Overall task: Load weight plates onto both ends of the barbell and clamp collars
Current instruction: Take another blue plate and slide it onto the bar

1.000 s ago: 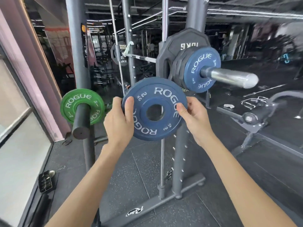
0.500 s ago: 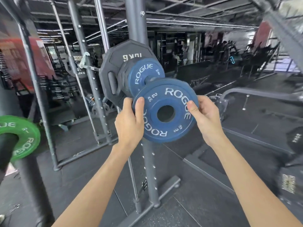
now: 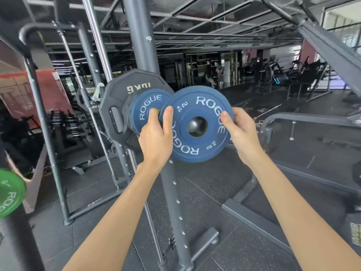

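Observation:
I hold a blue 2 kg ROGUE plate [image 3: 197, 106] upright in both hands, my left hand [image 3: 156, 137] on its left rim and my right hand [image 3: 241, 133] on its right rim. The silver end of the barbell sleeve [image 3: 193, 125] shows through the plate's centre hole. On the sleeve behind it sit another blue ROGUE plate [image 3: 146, 106] and a black 10 kg plate [image 3: 125, 94]. No collar is visible.
The grey rack upright [image 3: 142, 47] rises just behind the plates, its foot [image 3: 205, 241] on the black rubber floor. A green ROGUE plate [image 3: 9, 194] sits on a post at the far left. A bench frame [image 3: 304, 118] stands to the right.
The blue plate has moved up and right from in front of my chest to the sleeve's end, whose tip now shows in the hole. My view turned right, pushing the green plate to the edge.

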